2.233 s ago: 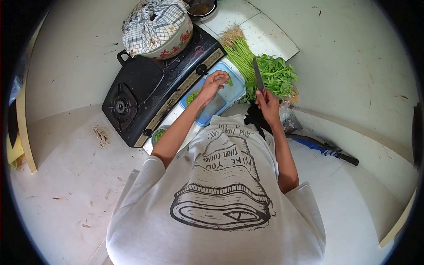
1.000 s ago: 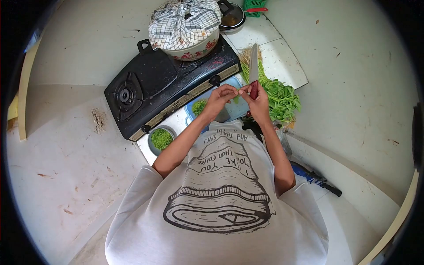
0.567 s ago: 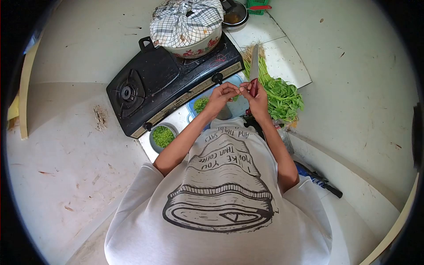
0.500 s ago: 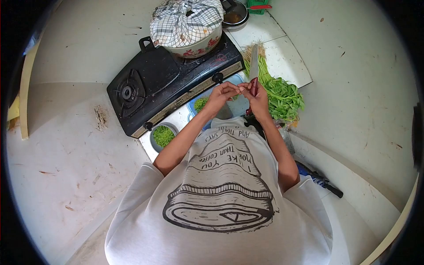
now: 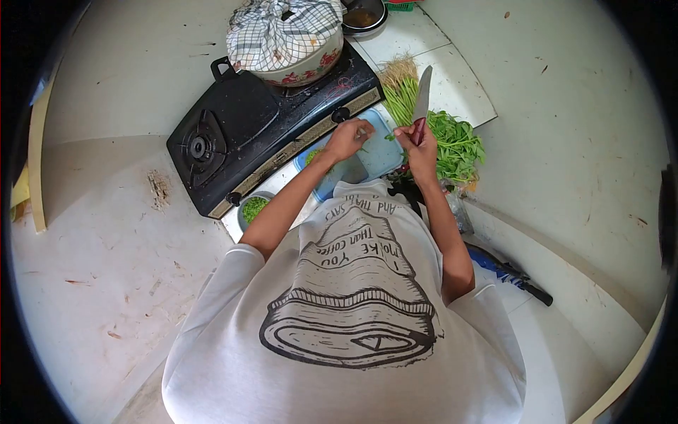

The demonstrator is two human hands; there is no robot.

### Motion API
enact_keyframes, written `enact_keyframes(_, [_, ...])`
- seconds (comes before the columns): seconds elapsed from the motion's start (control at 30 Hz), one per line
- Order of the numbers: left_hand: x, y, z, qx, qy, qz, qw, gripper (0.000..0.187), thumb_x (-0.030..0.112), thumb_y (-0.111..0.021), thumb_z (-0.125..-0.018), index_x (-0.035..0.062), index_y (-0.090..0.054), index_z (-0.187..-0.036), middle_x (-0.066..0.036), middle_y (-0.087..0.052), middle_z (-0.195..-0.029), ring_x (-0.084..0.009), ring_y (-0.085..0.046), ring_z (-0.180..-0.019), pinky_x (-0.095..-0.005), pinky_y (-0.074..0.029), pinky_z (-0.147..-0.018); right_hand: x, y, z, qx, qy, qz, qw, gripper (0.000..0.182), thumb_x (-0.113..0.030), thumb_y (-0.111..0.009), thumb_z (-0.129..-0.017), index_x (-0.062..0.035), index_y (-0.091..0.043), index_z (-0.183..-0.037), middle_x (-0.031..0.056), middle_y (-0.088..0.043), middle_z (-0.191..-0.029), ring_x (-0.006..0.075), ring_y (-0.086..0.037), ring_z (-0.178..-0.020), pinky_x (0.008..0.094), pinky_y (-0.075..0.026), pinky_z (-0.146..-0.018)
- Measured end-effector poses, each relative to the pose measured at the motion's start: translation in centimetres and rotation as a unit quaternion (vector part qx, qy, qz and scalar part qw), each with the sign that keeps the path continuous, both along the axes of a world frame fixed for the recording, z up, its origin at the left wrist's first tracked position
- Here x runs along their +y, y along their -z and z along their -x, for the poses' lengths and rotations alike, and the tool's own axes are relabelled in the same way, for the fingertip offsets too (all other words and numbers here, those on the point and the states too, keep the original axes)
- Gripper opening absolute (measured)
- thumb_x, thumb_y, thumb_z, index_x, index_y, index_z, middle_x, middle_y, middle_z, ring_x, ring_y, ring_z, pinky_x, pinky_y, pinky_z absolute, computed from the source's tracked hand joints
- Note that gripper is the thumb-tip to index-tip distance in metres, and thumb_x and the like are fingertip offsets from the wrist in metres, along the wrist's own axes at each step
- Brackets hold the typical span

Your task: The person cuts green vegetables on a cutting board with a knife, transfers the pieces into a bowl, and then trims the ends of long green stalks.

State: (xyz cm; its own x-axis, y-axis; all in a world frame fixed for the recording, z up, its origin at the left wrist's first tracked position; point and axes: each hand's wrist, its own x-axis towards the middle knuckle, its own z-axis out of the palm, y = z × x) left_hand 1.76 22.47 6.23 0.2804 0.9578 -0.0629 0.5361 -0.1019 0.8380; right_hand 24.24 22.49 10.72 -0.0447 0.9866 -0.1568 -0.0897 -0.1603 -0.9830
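Note:
Upright in my right hand [image 5: 422, 154] is a knife [image 5: 423, 95] with a dark red handle, its blade pointing away from me. A small bit of green shows at that hand's thumb and fingertip. My left hand [image 5: 346, 139] hovers over the blue tray [image 5: 385, 150], fingers curled inward; a thin green scrap appears just below them, and I cannot tell whether they hold it. Finely cut greens [image 5: 311, 155] lie at the tray's left end, partly behind my left wrist. Right of the tray rests a bunch of leafy greens [image 5: 455, 148], roots toward the back.
A black gas stove [image 5: 247, 134] runs along the tray's far side, bearing a flowered pot [image 5: 304, 67] wrapped in checked cloth. A bowl of chopped greens [image 5: 254, 208] stands by my left forearm. A dark pan [image 5: 365, 18] sits behind on the white tiles.
My hands, together at the fingertips before, have parted. The left has gone left over the tray, the right slightly right with the knife. The view has shifted a little.

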Motion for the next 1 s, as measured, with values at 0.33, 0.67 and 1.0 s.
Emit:
enact_keyframes(0.33, [-0.4,4.9,0.5,0.318,0.208,-0.118,0.918,0.022,0.007,-0.069,-0.082,0.0065,-0.068,-0.104,-0.013,-0.068,-0.100,-0.0358,-0.063,-0.108,-0.0443,-0.054,-0.091,-2.7,0.0,-2.9,0.000,0.042,0.042,0.998,0.024,-0.002,-0.076,-0.092,-0.0042,-0.053,-0.097,0.0053,-0.069,-0.095,0.0095,-0.060,-0.086,0.0258,-0.048,-0.081])
enact_keyframes(0.67, [-1.0,3.1,-0.1,-0.204,-0.025,0.210,0.956,0.022,0.016,-0.067,-0.097,0.0071,-0.069,-0.117,0.001,-0.070,-0.107,-0.0103,-0.061,-0.097,-0.0313,-0.048,-0.083,-2.6,-1.0,-2.8,0.013,0.031,0.040,0.999,0.024,0.000,-0.075,-0.092,-0.0037,-0.052,-0.096,0.0072,-0.069,-0.094,0.0103,-0.061,-0.087,0.0270,-0.049,-0.083])
enact_keyframes(1.0, [-3.3,-5.0,-2.6,-0.371,-0.167,0.247,0.880,0.017,0.019,-0.065,-0.101,0.0093,-0.067,-0.115,0.002,-0.071,-0.107,-0.0078,-0.060,-0.097,-0.0253,-0.043,-0.084,-1.3,-3.3,-0.5,-0.035,-0.038,-0.008,0.999,0.024,-0.006,-0.077,-0.092,-0.0044,-0.053,-0.094,0.0081,-0.072,-0.094,0.0107,-0.062,-0.084,0.0288,-0.050,-0.080])
